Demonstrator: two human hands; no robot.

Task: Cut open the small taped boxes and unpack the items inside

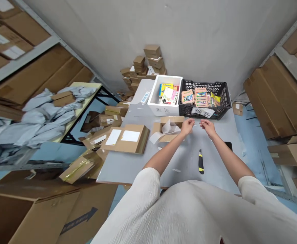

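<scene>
My left hand (187, 126) is closed in a pinch beside the right edge of an open cardboard box (168, 138) with white wrapping (170, 127) in it. My right hand (208, 127) is pinched too, a short gap to the right. Something thin and whitish shows at the fingertips of both hands, too small to make out. Below them a black and yellow utility knife (200, 162) lies on the grey table (133, 171). Behind the hands stand a white bin (165, 110) with booklets and a black crate (220, 113) with pink packs.
Flat cartons with white labels (130, 136) lie on the table's left. A dark flat object (229, 145) is partly behind my right forearm. Cartons (78, 167) are piled left of the table. Grey parcels (48, 117) cover a side table. Boxes (152, 51) are stacked by the wall.
</scene>
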